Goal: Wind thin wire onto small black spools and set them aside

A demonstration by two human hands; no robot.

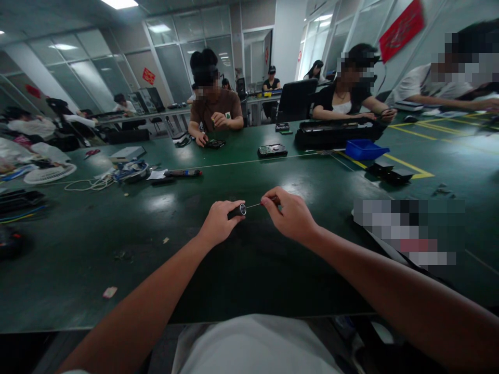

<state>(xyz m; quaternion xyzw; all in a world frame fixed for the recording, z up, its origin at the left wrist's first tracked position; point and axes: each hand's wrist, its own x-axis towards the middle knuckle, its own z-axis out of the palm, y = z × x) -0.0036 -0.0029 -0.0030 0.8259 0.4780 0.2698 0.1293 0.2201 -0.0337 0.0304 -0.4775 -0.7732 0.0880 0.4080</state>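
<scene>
Apparently, the work is under way and unfinished: above the green table, the left hand grips a dark cylindrical part, its round end facing the right hand, which pinches a thin-shafted screwdriver reaching that end, any result too small to tell.

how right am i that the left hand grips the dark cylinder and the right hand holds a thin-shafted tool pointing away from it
Wrong direction: in the head view, the thin-shafted tool in the right hand points toward the dark cylinder that the left hand grips.
</scene>
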